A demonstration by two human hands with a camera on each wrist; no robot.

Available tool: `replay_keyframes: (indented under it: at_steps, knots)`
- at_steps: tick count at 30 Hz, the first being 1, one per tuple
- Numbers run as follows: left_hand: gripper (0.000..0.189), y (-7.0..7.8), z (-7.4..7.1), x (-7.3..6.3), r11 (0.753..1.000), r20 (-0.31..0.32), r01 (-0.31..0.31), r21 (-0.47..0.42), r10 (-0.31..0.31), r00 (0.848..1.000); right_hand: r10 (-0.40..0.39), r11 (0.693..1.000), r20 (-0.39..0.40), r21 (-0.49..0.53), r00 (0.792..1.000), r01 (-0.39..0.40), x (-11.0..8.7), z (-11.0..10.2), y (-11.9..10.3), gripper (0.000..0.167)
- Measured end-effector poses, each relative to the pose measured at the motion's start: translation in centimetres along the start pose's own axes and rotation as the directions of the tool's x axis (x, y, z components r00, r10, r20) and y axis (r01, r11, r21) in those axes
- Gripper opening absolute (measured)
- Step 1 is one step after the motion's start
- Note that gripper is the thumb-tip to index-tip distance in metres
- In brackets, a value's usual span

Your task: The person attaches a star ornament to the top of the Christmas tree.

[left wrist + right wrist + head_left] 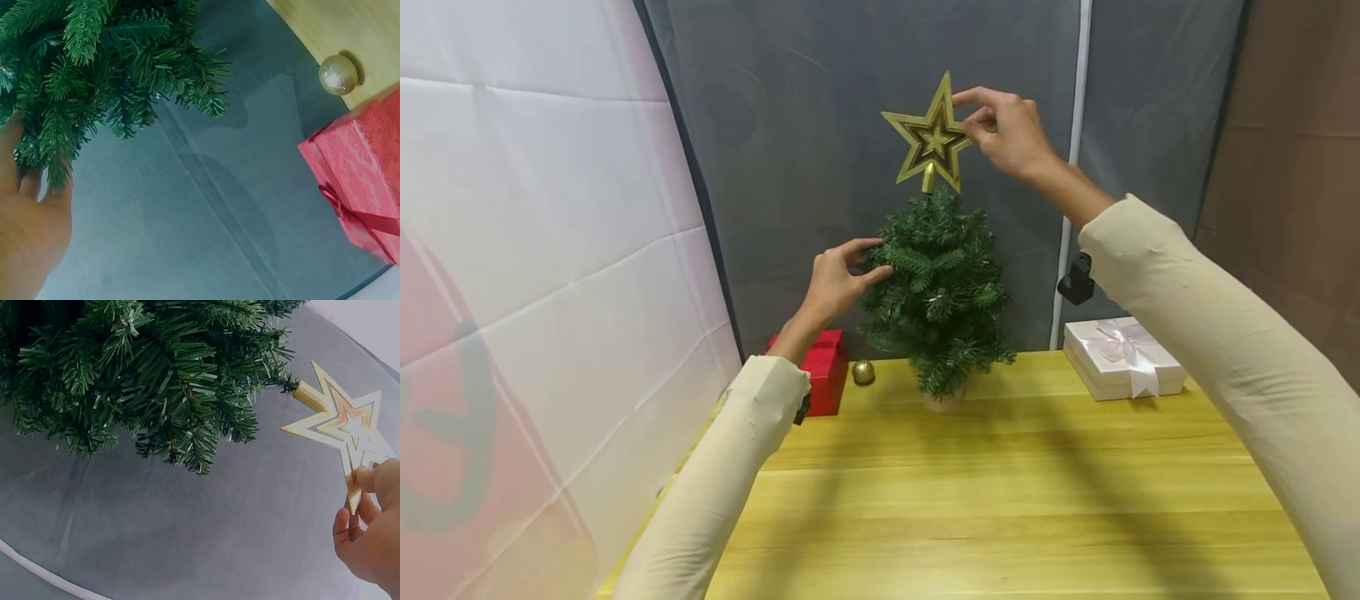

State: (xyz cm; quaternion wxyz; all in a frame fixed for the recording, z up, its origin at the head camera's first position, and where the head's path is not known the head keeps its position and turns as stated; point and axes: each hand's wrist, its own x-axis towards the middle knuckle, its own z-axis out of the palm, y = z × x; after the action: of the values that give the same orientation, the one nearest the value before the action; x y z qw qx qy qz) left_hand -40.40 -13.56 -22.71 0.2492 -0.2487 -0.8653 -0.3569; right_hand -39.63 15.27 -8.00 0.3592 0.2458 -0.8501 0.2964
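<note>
A small green artificial Christmas tree (936,292) stands in a pale base at the back of the table. At its tip is a gold star tree topper (934,137), whose hollow stem sits right at the top sprig, as the right wrist view also shows. My right hand (1011,133) pinches the star by its right-hand points between thumb and fingers. On the tree's left side, my left hand (835,279) touches the upper branches, thumb and forefinger extended and spread apart. Needles partly hide the left fingertips (12,128) in the left wrist view.
A red gift box (826,375) with a ribbon stands left of the tree, and a gold ball ornament (863,372) lies beside it. At the back right is a white gift box (1120,358) with a pale bow. A grey curtain (805,167) hangs behind the wooden table (1000,500).
</note>
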Motion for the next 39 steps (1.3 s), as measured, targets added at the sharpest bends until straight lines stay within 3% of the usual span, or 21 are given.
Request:
replay_keyframes:
  at_steps: [14, 25, 39]
  knots:
    - [0.052, 0.0, 0.2, -0.1, 1.0, 0.009, 0.001, 0.003, -0.001, 1.0, -0.015, 0.998, 0.128, -0.057, 0.992, 0.023, -0.4, 0.9, 0.2, 0.039]
    - [0.053, -0.2, 0.2, 0.1, 1.0, 0.008, 0.0, -0.011, 0.0, 1.0, -0.063, 0.997, 0.172, -0.032, 0.983, 0.069, -0.3, 1.1, 0.0, 0.037]
    - [0.052, -0.5, 0.3, -0.1, 1.0, 0.011, -0.011, -0.004, 0.011, 1.0, -0.102, 0.995, 0.097, -0.012, 0.99, 0.103, -0.8, -0.5, 0.7, 0.04]
